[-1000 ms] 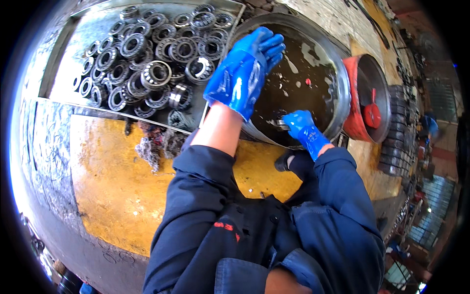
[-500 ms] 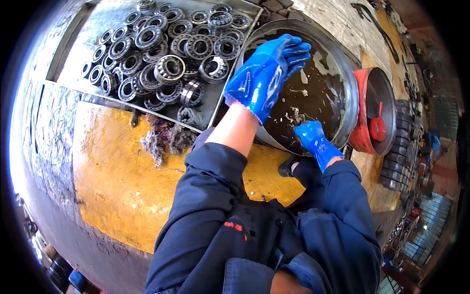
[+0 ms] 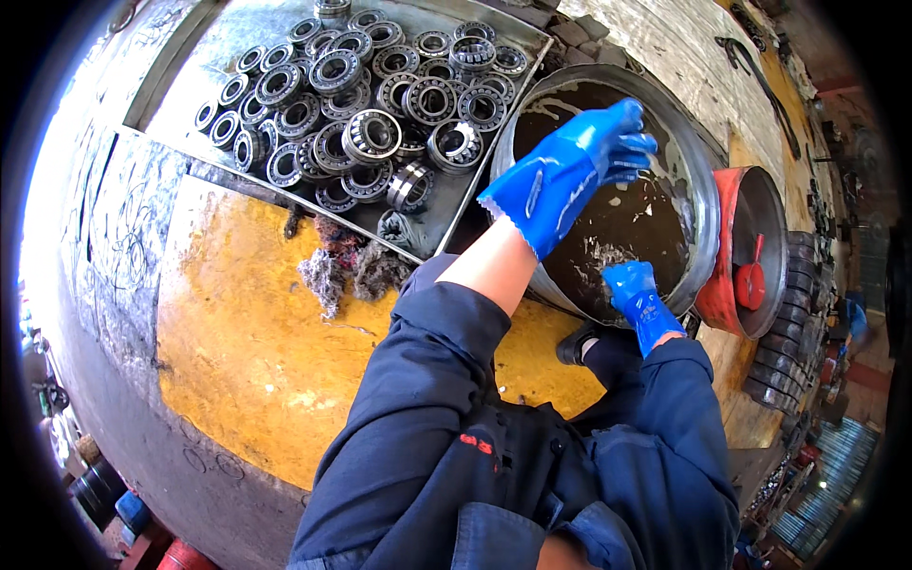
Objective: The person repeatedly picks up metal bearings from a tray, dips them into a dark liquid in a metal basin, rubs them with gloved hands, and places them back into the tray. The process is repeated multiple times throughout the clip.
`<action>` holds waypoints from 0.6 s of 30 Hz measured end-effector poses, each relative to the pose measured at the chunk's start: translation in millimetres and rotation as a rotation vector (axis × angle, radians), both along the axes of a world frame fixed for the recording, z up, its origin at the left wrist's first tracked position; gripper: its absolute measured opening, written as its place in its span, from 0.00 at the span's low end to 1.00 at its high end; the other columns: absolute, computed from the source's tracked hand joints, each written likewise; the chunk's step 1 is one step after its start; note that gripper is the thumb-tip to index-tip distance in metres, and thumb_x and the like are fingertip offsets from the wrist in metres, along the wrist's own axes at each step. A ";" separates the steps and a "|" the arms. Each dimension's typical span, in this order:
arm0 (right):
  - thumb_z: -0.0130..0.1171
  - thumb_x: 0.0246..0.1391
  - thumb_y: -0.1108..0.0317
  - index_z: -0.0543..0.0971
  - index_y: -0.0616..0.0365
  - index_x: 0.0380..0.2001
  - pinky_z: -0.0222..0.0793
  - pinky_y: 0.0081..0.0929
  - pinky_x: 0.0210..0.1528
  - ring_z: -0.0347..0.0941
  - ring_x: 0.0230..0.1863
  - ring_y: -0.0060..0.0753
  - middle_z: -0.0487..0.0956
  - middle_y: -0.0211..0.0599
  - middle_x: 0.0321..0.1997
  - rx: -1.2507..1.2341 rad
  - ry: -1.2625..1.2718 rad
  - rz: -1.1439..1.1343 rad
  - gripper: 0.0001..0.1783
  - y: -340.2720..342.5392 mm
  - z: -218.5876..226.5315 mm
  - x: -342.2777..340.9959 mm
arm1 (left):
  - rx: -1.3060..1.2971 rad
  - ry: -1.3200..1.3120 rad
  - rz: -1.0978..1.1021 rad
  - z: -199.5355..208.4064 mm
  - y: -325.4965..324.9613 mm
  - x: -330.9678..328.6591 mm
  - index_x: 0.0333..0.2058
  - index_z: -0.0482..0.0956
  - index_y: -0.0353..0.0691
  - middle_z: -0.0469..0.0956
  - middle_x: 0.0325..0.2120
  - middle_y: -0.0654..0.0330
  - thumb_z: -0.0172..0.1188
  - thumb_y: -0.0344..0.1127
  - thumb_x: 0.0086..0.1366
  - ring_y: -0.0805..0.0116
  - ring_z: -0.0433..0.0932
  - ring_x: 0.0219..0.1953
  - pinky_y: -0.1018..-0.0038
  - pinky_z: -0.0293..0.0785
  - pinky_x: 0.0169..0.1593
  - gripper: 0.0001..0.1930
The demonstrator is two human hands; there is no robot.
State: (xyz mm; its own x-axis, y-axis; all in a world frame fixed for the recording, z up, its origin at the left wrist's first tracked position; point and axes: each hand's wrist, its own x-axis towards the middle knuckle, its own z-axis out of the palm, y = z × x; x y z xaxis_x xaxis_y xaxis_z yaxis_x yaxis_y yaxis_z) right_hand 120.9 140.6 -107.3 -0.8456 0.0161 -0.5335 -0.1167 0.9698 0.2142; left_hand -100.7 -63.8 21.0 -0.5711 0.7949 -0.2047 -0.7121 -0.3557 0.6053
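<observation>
Both my hands wear wet blue rubber gloves. My left hand [image 3: 584,166] is held over a round metal tub [image 3: 705,204] of murky brown liquid, fingers stretched out and slightly bent, with nothing seen in it. Nearer to me, my right hand [image 3: 635,288] is closed low at the liquid, inside the tub's near right side. Whitish ragged froth or fibres [image 3: 608,253] show just beyond its fingers; whether it grips something under there is hidden. Left of the tub, a metal tray [image 3: 465,204] bears a heap of steel roller bearings [image 3: 371,136].
A red pan [image 3: 714,280] holding a red round-headed tool [image 3: 750,285] stands right of the tub. Dark stacked rings [image 3: 784,323] lie beyond it. Grey rag scraps [image 3: 328,277] lie on the yellow floor sheet [image 3: 256,332]. Grey crumpled cloth [image 3: 399,228] sits in the tray's near corner.
The whole view has shifted, putting everything lower and further right. My left hand's fingers are a little more bent and spread. My right hand stays low at the liquid, with more whitish froth or fibres beside it.
</observation>
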 end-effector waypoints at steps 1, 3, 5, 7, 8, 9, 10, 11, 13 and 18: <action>0.65 0.45 0.58 0.85 0.45 0.31 0.77 0.44 0.38 0.84 0.39 0.49 0.86 0.38 0.35 0.035 -0.028 0.159 0.09 -3.4 -1.9 -5.8 | -0.172 0.044 -0.067 -1.5 5.8 1.0 0.53 0.76 0.38 0.83 0.46 0.50 0.62 0.58 0.66 0.61 0.82 0.48 0.67 0.77 0.51 0.29; 0.65 0.47 0.59 0.86 0.49 0.36 0.76 0.42 0.37 0.83 0.38 0.46 0.86 0.44 0.36 -0.152 0.012 -0.133 0.12 6.3 -10.7 -5.5 | -0.192 0.342 -0.185 -48.2 26.8 9.3 0.53 0.77 0.36 0.82 0.48 0.48 0.63 0.61 0.63 0.56 0.82 0.50 0.63 0.76 0.54 0.33; 0.65 0.49 0.58 0.85 0.53 0.40 0.75 0.40 0.35 0.82 0.32 0.48 0.85 0.50 0.35 -0.271 0.069 -0.592 0.16 53.0 -33.4 21.1 | -0.390 0.779 -0.046 -67.9 44.5 58.3 0.56 0.75 0.33 0.80 0.52 0.43 0.65 0.62 0.61 0.48 0.79 0.54 0.61 0.73 0.59 0.38; 0.61 0.54 0.56 0.85 0.58 0.41 0.75 0.40 0.35 0.83 0.34 0.46 0.85 0.53 0.36 -0.590 0.007 -1.109 0.19 44.0 -48.7 19.1 | -0.575 0.989 -0.194 -50.6 5.2 80.4 0.60 0.71 0.27 0.76 0.56 0.38 0.65 0.62 0.58 0.42 0.75 0.59 0.59 0.70 0.63 0.44; 0.61 0.55 0.55 0.85 0.57 0.41 0.75 0.39 0.36 0.84 0.35 0.46 0.85 0.51 0.36 -0.704 0.027 -1.261 0.19 35.8 -47.0 20.3 | -0.688 1.102 -0.153 -59.5 6.0 92.7 0.60 0.71 0.27 0.75 0.56 0.36 0.65 0.63 0.57 0.42 0.74 0.60 0.60 0.70 0.63 0.45; 0.60 0.56 0.54 0.85 0.57 0.41 0.76 0.39 0.36 0.84 0.37 0.46 0.86 0.49 0.36 -0.823 0.043 -1.417 0.19 27.5 -45.2 20.3 | -0.800 1.217 -0.114 -77.2 10.6 103.5 0.60 0.71 0.28 0.74 0.57 0.35 0.65 0.64 0.56 0.43 0.74 0.60 0.60 0.70 0.63 0.46; 0.60 0.57 0.54 0.85 0.54 0.43 0.76 0.40 0.39 0.84 0.40 0.45 0.86 0.46 0.39 -0.615 -0.019 -1.128 0.18 16.2 -37.6 15.7 | -0.890 1.277 -0.073 -85.1 10.3 112.9 0.58 0.73 0.31 0.76 0.54 0.37 0.65 0.64 0.55 0.43 0.75 0.58 0.57 0.70 0.62 0.43; 0.59 0.58 0.54 0.85 0.51 0.45 0.77 0.40 0.41 0.84 0.43 0.44 0.86 0.44 0.41 -0.410 -0.075 -0.835 0.17 0.4 -21.3 5.6 | -0.963 1.281 -0.091 -87.1 6.4 119.4 0.57 0.74 0.32 0.77 0.53 0.38 0.65 0.63 0.55 0.43 0.76 0.57 0.57 0.71 0.62 0.42; 0.58 0.61 0.55 0.85 0.44 0.48 0.79 0.41 0.46 0.83 0.50 0.43 0.86 0.38 0.47 0.018 -0.147 -0.248 0.16 -17.2 11.5 -14.5 | -1.091 1.290 -0.113 -81.7 -1.5 130.7 0.55 0.75 0.33 0.78 0.51 0.40 0.65 0.62 0.55 0.44 0.77 0.55 0.57 0.71 0.61 0.40; 0.54 0.61 0.52 0.86 0.48 0.46 0.76 0.47 0.52 0.81 0.52 0.48 0.84 0.44 0.51 -0.058 0.006 -0.289 0.19 11.9 -47.1 -11.8 | -1.257 1.345 0.053 -116.9 -3.0 152.1 0.55 0.76 0.34 0.80 0.49 0.43 0.66 0.59 0.55 0.45 0.76 0.55 0.56 0.72 0.60 0.38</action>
